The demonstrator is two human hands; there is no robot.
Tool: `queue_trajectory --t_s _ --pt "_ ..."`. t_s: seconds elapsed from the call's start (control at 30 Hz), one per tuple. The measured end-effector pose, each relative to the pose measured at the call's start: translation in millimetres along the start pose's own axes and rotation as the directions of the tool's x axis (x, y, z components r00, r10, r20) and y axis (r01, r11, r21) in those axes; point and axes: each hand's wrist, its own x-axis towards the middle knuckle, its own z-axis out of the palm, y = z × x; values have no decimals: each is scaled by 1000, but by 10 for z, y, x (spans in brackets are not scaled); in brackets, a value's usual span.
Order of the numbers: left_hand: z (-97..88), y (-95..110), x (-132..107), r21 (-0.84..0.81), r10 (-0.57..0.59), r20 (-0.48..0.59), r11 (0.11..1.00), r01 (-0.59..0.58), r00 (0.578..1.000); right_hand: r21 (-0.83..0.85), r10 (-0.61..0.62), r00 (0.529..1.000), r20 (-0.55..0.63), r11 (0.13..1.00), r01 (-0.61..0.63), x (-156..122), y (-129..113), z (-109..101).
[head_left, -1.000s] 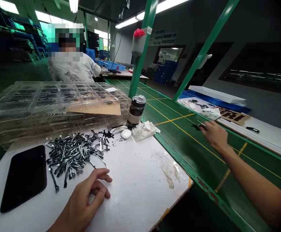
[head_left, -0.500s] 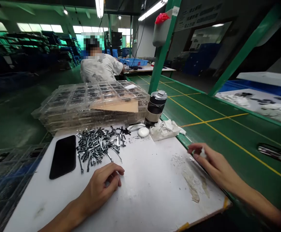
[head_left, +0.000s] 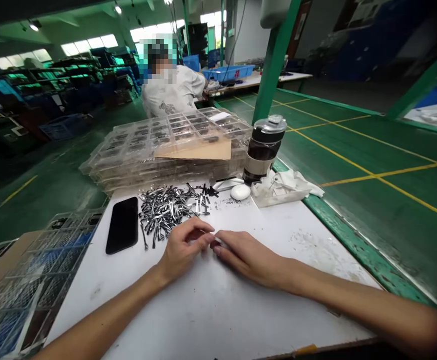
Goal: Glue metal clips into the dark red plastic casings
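My left hand (head_left: 184, 246) is over the white tabletop, just in front of a pile of small shiny metal strips with dark ends (head_left: 169, 207). Its thumb and forefinger are bent together into a pinch. Against its fingertips lie those of my right hand (head_left: 246, 255), which is closed too, thumb under the fingers. A tiny dark spot shows between the two hands; what they hold, if anything, is too small and too hidden to name. Left of the pile rests a black phone (head_left: 122, 225).
Stacked clear compartment trays (head_left: 128, 150) stand behind the pile, with cardboard (head_left: 193, 149) on them. A dark bottle (head_left: 264, 150), a white oval case (head_left: 240, 192) and a box of tissues (head_left: 284, 189) line the back right. A person in a patterned shirt (head_left: 173, 95) sits beyond.
My right hand has come in from the table's right edge to meet my left, and the white scrap at its fingers no longer shows. My view has turned slightly.
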Motion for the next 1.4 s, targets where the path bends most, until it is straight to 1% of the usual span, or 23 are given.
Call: queue_trajectory --t_s 0.13,0.27,0.5,0.6,0.73,0.9,0.97,1.03,1.13,1.27,1.3,1.33,1.4 --pt "-23 -30 -41 -32 15 -45 999 -17 999 -7 40 999 30 999 -40 -23 35 -2" --pt "-14 -20 -78 -61 -27 -96 998 21 995 -80 57 998 -29 995 -59 -38 49 35" --pt "8 -6 -63 -152 -92 -158 986 68 983 -273 18 992 -123 961 -51 -49 64 102" --pt "6 -13 -52 -204 -131 -189 975 92 973 -301 31 989 -143 951 -74 -48 79 110" --pt "-9 -26 -43 -233 -167 -206 965 118 964 -238 56 993 -104 968 -80 -44 84 70" --pt "-10 -28 -58 -279 -228 -201 946 167 953 -49 74 997 23 996 -73 -56 33 -116" --pt "1 -24 -74 -294 -239 -213 940 171 947 31 93 994 59 995 -94 -74 14 -190" --pt "-4 -14 -86 -297 -239 -219 940 169 946 70 114 990 82 990 -120 -100 11 -235" --pt "-89 17 -76 -289 -223 -234 945 151 946 68 138 987 82 987 -143 -141 42 -250" --pt "-246 80 -30 -221 -133 -381 974 49 915 100 120 993 3 988 -119 -166 100 -234" --pt "-251 92 -31 -205 -127 -378 977 51 917 112 113 993 -12 987 -111 -165 107 -230" --pt "-235 100 -40 -193 -138 -335 978 75 932 122 109 994 -20 987 -105 -162 111 -226" --pt "-151 102 -80 -187 -191 -182 970 157 964 128 109 994 -28 986 -105 -153 109 -218"
